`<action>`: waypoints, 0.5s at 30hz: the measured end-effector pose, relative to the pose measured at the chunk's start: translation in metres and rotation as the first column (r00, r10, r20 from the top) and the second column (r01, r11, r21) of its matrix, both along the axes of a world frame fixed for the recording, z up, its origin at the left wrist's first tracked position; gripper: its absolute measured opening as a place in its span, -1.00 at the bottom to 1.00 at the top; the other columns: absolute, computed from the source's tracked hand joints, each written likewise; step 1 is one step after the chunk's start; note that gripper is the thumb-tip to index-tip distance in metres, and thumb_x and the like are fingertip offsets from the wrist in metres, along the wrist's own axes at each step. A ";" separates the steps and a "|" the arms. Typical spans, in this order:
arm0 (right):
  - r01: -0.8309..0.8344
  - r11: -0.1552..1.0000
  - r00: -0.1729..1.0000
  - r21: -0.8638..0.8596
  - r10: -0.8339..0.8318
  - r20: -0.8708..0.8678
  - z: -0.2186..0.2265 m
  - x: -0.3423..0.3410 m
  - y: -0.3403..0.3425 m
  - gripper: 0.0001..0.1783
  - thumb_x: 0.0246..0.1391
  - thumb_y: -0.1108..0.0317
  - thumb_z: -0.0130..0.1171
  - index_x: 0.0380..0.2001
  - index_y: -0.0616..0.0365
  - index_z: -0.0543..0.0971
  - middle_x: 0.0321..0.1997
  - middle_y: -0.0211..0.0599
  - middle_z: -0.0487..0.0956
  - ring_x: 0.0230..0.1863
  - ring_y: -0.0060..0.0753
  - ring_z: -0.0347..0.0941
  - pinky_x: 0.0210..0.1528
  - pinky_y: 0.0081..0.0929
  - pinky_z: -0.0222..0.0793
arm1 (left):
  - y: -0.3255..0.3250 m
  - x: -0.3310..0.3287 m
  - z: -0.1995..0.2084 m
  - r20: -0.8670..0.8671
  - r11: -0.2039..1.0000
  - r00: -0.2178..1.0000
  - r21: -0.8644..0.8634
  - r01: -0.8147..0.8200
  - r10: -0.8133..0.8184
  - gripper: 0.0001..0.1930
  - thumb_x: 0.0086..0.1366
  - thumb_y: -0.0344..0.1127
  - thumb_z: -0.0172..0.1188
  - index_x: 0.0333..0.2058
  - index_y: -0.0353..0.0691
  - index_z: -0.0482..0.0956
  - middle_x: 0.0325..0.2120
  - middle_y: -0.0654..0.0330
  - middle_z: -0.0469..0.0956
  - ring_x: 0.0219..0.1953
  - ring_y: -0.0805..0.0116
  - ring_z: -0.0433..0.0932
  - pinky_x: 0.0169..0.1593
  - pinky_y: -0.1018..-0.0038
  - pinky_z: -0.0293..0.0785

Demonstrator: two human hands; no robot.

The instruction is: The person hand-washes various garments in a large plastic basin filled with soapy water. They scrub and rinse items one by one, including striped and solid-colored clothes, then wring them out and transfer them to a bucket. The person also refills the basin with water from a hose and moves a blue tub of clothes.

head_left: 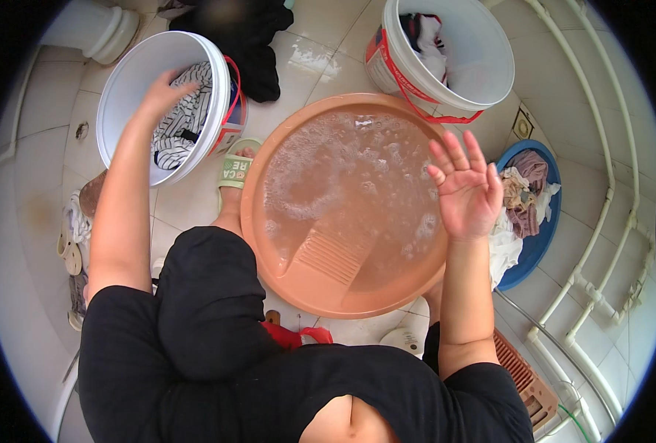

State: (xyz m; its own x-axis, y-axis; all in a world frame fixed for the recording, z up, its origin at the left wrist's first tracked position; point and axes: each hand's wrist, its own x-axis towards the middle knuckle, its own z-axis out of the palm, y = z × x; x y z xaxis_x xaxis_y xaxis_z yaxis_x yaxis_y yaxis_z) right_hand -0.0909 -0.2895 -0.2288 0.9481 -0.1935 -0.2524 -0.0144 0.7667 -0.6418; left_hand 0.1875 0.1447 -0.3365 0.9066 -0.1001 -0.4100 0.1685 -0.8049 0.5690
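Tiled floor (350,33): orange washtub (252,192), left white bucket (125,96), right white bucket (479,59), blue basin (529,266), black cloth (258,52).

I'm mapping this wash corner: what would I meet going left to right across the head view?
Left bucket, brown tub, right hand, blue basin.

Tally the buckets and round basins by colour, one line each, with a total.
White: 2 (left bucket, right bucket)
Orange-brown: 1 (orange-brown basin)
Blue: 1 (blue basin)
Total: 4
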 end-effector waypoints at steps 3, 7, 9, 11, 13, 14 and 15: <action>-0.028 1.000 0.998 -0.012 0.027 -0.064 -0.011 -0.008 0.011 -0.43 0.11 0.04 -0.15 0.10 0.17 0.28 0.09 0.00 0.35 0.07 -0.05 0.30 -0.04 -0.25 0.31 | -0.005 -0.040 -0.031 -0.067 0.740 0.942 0.601 0.301 -0.329 0.18 -0.22 -0.03 0.42 0.24 -0.28 -0.22 0.06 -0.27 0.22 0.13 -0.06 0.24 0.18 0.30 0.15; -0.070 0.998 0.990 -0.005 0.069 -0.121 -0.013 -0.008 0.024 -0.46 0.09 0.04 -0.13 0.04 0.19 0.31 0.01 -0.05 0.40 -0.01 -0.14 0.35 -0.09 -0.31 0.33 | -0.022 -0.027 -0.008 -0.335 0.660 0.906 0.624 0.418 -0.258 0.22 -0.25 -0.16 0.44 0.24 -0.21 -0.33 0.03 -0.28 0.26 0.08 -0.09 0.30 0.13 0.30 0.25; -0.096 0.995 0.985 -0.012 0.093 -0.142 -0.019 -0.011 0.028 -0.47 0.09 0.05 -0.13 0.02 0.19 0.32 -0.01 -0.07 0.41 -0.04 -0.18 0.37 -0.10 -0.32 0.34 | -0.023 -0.027 0.008 -0.245 0.747 0.937 0.567 0.347 -0.249 0.08 -0.25 -0.25 0.40 0.21 -0.24 -0.12 -0.04 -0.24 0.35 0.04 -0.04 0.35 0.09 0.31 0.27; -0.109 0.994 0.976 -0.025 0.102 -0.191 -0.019 -0.014 0.034 -0.51 0.09 0.08 -0.11 -0.01 0.19 0.33 -0.07 -0.10 0.44 -0.11 -0.24 0.40 -0.16 -0.37 0.36 | -0.013 -0.029 0.014 -0.125 0.893 0.976 0.396 0.216 -0.181 -0.09 -0.24 -0.33 0.34 0.15 -0.27 0.09 -0.13 -0.15 0.43 -0.04 0.04 0.42 0.04 0.34 0.31; -0.144 0.990 0.965 -0.001 0.141 -0.220 -0.024 -0.018 0.037 -0.53 0.11 0.10 -0.11 -0.02 0.20 0.33 -0.09 -0.12 0.45 -0.13 -0.25 0.41 -0.17 -0.38 0.36 | 0.014 -0.027 0.013 -0.013 0.997 1.000 0.069 0.024 -0.024 -0.28 -0.23 -0.41 0.26 0.04 -0.30 0.30 -0.22 -0.02 0.50 -0.16 0.16 0.49 -0.02 0.39 0.35; -0.149 0.989 0.961 0.002 0.146 -0.236 -0.028 -0.022 0.037 -0.54 0.11 0.11 -0.10 -0.02 0.20 0.33 -0.09 -0.12 0.45 -0.13 -0.25 0.41 -0.17 -0.38 0.36 | 0.011 -0.027 0.025 -0.188 0.968 0.971 -0.178 -0.179 0.145 -0.47 -0.20 -0.47 0.15 -0.10 -0.32 0.44 -0.29 0.15 0.50 -0.27 0.36 0.47 -0.11 0.49 0.36; -0.156 0.988 0.955 0.006 0.152 -0.253 -0.031 -0.025 0.037 -0.54 0.12 0.11 -0.10 -0.02 0.20 0.33 -0.10 -0.13 0.45 -0.13 -0.26 0.41 -0.17 -0.38 0.36 | 0.005 -0.031 0.043 -0.234 0.938 0.967 -0.301 -0.172 0.102 -0.50 -0.19 -0.47 0.14 -0.13 -0.31 0.45 -0.30 0.18 0.49 -0.28 0.40 0.45 -0.13 0.52 0.35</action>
State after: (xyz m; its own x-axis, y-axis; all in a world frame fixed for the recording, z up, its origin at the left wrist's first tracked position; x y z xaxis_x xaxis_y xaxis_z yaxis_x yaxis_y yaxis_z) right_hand -0.1161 -0.2525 -0.2602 0.8728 -0.0551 -0.4850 -0.2942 0.7335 -0.6128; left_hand 0.1570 0.1500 -0.2935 0.8160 -0.1373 -0.5615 0.4088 -0.5498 0.7285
